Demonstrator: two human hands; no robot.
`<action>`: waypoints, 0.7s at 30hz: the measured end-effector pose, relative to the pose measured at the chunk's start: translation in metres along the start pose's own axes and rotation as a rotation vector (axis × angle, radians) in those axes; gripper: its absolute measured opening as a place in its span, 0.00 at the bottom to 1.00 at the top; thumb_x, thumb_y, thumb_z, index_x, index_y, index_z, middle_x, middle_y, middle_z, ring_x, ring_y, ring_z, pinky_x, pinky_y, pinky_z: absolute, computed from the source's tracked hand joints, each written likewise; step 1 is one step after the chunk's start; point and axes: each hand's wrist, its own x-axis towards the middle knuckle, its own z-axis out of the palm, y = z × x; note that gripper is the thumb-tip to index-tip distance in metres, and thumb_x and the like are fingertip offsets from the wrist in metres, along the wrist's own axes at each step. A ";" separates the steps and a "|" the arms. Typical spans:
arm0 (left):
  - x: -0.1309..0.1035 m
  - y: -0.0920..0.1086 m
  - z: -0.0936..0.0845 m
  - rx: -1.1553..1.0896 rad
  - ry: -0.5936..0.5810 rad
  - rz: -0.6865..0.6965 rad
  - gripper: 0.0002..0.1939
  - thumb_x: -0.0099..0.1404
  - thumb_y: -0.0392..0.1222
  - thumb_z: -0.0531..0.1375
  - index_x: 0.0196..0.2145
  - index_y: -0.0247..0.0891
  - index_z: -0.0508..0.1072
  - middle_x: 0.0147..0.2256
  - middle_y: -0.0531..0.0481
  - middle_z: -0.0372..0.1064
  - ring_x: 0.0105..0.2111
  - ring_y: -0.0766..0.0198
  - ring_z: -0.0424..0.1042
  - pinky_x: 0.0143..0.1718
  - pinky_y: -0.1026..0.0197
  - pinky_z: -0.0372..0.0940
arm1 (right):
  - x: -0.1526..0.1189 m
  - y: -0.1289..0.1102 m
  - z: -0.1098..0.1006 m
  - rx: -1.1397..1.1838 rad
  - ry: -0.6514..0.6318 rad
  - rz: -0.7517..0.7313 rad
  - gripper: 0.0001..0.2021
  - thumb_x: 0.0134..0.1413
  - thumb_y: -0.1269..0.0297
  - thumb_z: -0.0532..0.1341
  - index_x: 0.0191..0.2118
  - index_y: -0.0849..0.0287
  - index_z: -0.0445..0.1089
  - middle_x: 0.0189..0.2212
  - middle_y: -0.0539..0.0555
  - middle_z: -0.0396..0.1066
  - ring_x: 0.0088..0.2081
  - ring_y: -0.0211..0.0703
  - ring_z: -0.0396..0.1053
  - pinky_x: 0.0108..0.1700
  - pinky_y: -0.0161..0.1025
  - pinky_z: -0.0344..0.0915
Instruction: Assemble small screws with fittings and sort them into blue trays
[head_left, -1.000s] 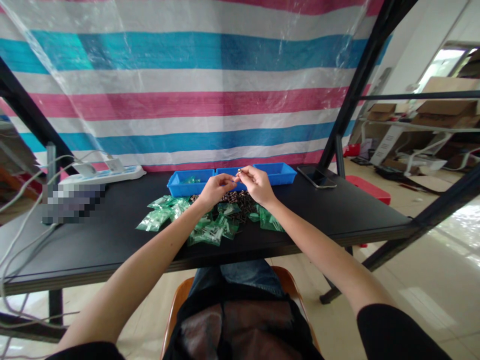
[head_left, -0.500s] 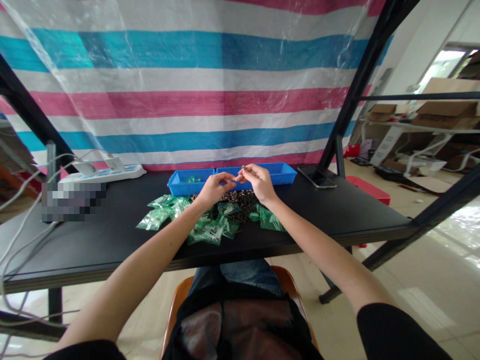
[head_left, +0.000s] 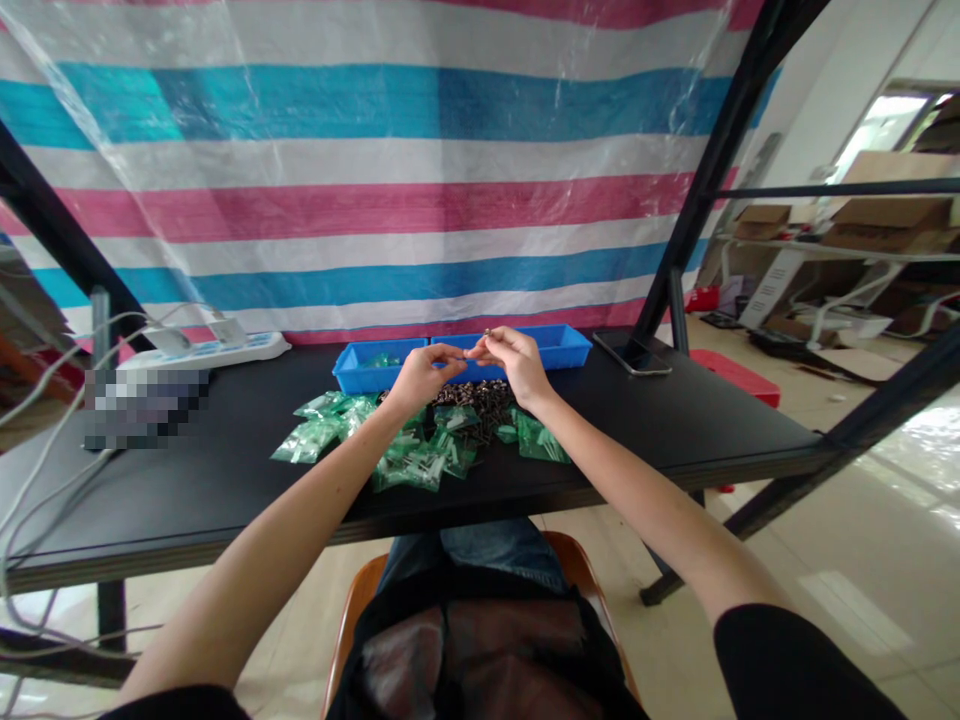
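Note:
My left hand (head_left: 422, 376) and my right hand (head_left: 516, 362) meet at the fingertips above a pile of dark screws (head_left: 491, 405). A small brass-coloured screw head (head_left: 487, 332) sticks up from the pinched fingers of my right hand. My left fingers are pinched as well, but what lies between them is too small to make out. Around the pile are green plastic bags with white pieces inside: several at the left (head_left: 319, 430), some in front (head_left: 420, 462) and one at the right (head_left: 541, 438). Behind my hands stand a blue tray (head_left: 352, 378) with green bags in it and a longer blue tray (head_left: 566, 350).
A phone (head_left: 632, 352) lies on the black table (head_left: 697, 415) at the right. At the left are a white power strip (head_left: 259, 346) with plugs and cables, and a blurred-out object (head_left: 146, 405). A striped sheet (head_left: 450, 210) hangs behind; black frame posts (head_left: 694, 210) flank the table.
Both hands stay pinched together over the screws, with at most a slight shift of the fingers. The whole view has moved a little; the bags and trays lie as before.

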 end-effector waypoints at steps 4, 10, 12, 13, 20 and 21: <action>-0.001 -0.001 0.003 0.009 -0.029 0.016 0.17 0.53 0.48 0.60 0.35 0.32 0.74 0.28 0.49 0.72 0.28 0.64 0.66 0.32 0.62 0.59 | 0.000 0.001 -0.001 -0.002 -0.011 -0.015 0.08 0.46 0.59 0.60 0.27 0.59 0.66 0.23 0.50 0.72 0.29 0.39 0.71 0.36 0.38 0.67; -0.002 -0.004 0.005 -0.003 0.016 0.007 0.15 0.54 0.48 0.59 0.33 0.32 0.73 0.29 0.48 0.72 0.29 0.64 0.67 0.32 0.62 0.60 | -0.001 0.002 0.001 -0.014 -0.049 0.042 0.09 0.47 0.58 0.60 0.27 0.59 0.67 0.22 0.49 0.72 0.27 0.39 0.71 0.34 0.38 0.67; -0.001 -0.006 0.005 -0.049 0.008 -0.017 0.16 0.53 0.49 0.60 0.33 0.32 0.73 0.29 0.48 0.72 0.29 0.63 0.67 0.33 0.62 0.60 | -0.002 0.002 0.002 -0.033 -0.027 0.016 0.09 0.47 0.58 0.60 0.27 0.58 0.66 0.23 0.49 0.72 0.29 0.39 0.71 0.35 0.38 0.68; -0.001 -0.006 0.005 -0.079 0.003 -0.024 0.17 0.52 0.49 0.61 0.33 0.32 0.73 0.29 0.47 0.72 0.29 0.63 0.67 0.33 0.62 0.60 | -0.002 0.002 0.002 -0.043 -0.009 -0.009 0.09 0.47 0.58 0.60 0.27 0.58 0.66 0.24 0.50 0.72 0.30 0.39 0.72 0.36 0.38 0.68; 0.000 -0.007 0.008 -0.131 -0.005 -0.032 0.19 0.51 0.50 0.61 0.34 0.30 0.74 0.29 0.46 0.72 0.29 0.63 0.68 0.33 0.61 0.60 | -0.002 0.002 0.002 -0.052 -0.020 -0.036 0.10 0.48 0.56 0.60 0.27 0.58 0.66 0.25 0.50 0.73 0.31 0.40 0.72 0.37 0.39 0.68; 0.000 -0.006 0.008 -0.124 -0.007 -0.029 0.19 0.52 0.51 0.61 0.35 0.31 0.74 0.29 0.47 0.72 0.29 0.63 0.68 0.33 0.62 0.60 | -0.002 0.002 0.002 -0.051 -0.023 -0.034 0.10 0.47 0.56 0.60 0.27 0.58 0.66 0.25 0.50 0.72 0.31 0.40 0.72 0.36 0.39 0.68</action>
